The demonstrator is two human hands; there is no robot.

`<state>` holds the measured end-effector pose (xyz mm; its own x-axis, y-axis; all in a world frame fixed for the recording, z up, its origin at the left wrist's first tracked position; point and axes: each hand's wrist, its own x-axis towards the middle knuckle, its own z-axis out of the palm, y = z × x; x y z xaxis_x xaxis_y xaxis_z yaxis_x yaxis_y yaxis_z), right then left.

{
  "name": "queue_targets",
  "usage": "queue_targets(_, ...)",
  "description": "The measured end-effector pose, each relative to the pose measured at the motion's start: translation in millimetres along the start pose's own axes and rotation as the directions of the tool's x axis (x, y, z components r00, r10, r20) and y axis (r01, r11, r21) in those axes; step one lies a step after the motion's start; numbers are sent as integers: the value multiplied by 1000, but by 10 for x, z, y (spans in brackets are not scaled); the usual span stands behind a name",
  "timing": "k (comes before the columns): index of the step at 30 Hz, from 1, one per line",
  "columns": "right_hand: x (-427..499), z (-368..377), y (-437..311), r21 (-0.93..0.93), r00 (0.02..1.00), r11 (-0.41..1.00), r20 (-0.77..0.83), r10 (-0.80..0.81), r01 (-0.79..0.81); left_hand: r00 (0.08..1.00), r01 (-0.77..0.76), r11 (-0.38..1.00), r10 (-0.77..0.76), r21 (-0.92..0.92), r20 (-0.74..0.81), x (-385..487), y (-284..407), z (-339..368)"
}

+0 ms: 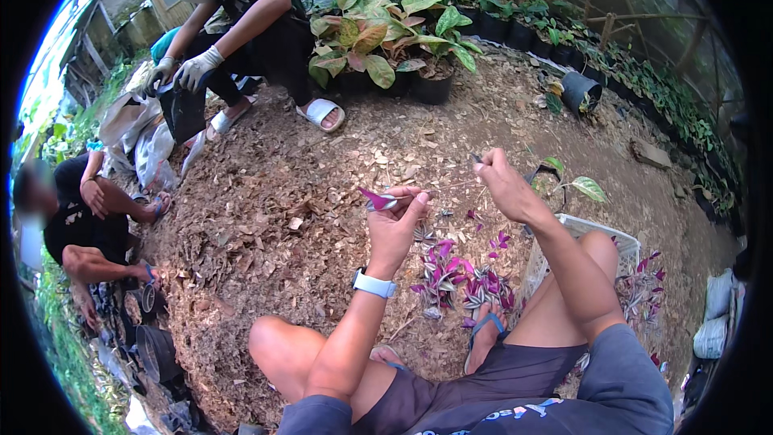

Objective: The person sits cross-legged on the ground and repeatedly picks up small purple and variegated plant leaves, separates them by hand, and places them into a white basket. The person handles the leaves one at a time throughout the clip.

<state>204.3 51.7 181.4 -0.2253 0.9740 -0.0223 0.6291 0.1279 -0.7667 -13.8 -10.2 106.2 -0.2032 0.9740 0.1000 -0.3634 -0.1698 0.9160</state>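
Note:
My left hand [392,229] pinches a tradescantia cutting [378,200] with purple and silver-striped leaves. A thin bare stem [454,185] stretches from those fingers toward my right hand [503,188]. That hand is closed around a small dark object [475,157], mostly hidden in the fist; its kind is unclear. Whether the stem touches the right fingers is hard to tell. Below my hands, a bunch of tradescantia cuttings [444,275] lies on the ground, with a second bunch [488,287] by my sandalled foot. A white plastic basket [628,243] stands partly behind my right leg.
A gloved person [259,18] holds a black planting bag [183,115] at upper left; another person [90,211] squats at left. Brown mulch [259,223] covers the ground. Potted plants [374,42] line the back, near a tipped black pot [581,93]. More tradescantia [643,296] lies right.

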Motion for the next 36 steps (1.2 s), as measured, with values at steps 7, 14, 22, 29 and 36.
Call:
queue_targets(7,-365,219,-127,4,931,932,-17,-364,364,997,-21,1000,19,-19,-80,10,-8,-31)
queue_targets(14,-379,519,-217,72,957,955,14,-290,288,1000,0,994,-1,-107,-18,-56,-19,77)
queue_targets(22,-328,710,-113,325,951,900,2,-310,292,1000,25,993,-23,-113,18,-78,-100,74)
queue_targets(29,-282,763,-64,344,931,871,-31,-363,351,999,31,984,-27,-176,28,-88,-73,75)
queue_targets(36,-291,761,-57,343,931,873,-13,-366,347,999,31,979,-22,-201,47,-97,-88,47)
